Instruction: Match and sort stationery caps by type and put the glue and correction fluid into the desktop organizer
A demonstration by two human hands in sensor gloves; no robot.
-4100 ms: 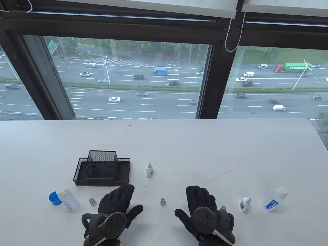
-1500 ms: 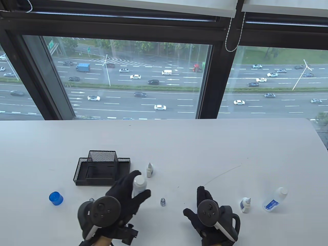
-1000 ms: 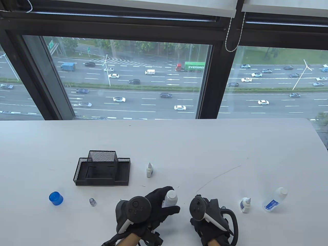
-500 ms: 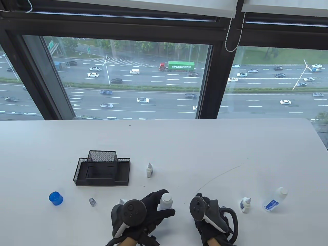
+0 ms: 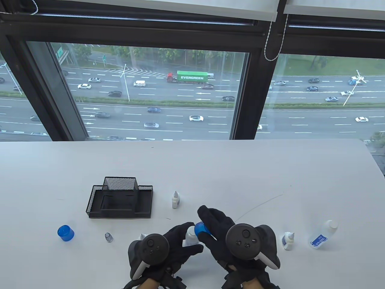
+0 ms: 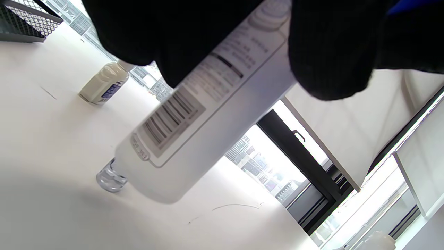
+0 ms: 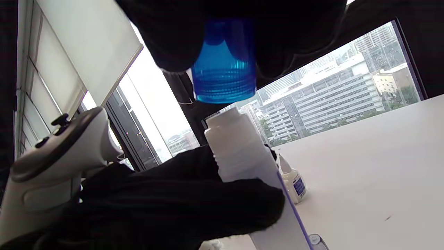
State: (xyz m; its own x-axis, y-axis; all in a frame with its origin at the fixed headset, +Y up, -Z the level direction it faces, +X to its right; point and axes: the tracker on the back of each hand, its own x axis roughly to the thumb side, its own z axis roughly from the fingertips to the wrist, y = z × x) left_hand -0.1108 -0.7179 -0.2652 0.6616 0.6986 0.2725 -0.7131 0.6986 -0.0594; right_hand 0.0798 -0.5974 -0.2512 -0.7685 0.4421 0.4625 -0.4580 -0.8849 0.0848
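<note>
R hand (image 5: 228, 237) brought blue cap (image 5: 202, 228) over glue bottle (image 5: 191, 236); organizer (image 5: 120, 198) nearby.

A white table (image 5: 210, 168) fills the lower frame. On it: a black mesh desktop organizer (image 5: 119, 197) at left centre, a blue ribbed cap (image 5: 65, 233) lower left, a small clear cap (image 5: 108, 237) beside it, a small white bottle (image 5: 176, 200) at centre, and another small bottle (image 5: 288, 240) and a clear blue-labelled bottle (image 5: 322, 234) lower right.

Organizer (image 5: 119, 198) left of small bottle (image 5: 176, 200), apart

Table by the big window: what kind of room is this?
Probably an office high in a building: a white table, a black mesh desk organizer for stationery, and a window looking down on a busy highway.
</note>
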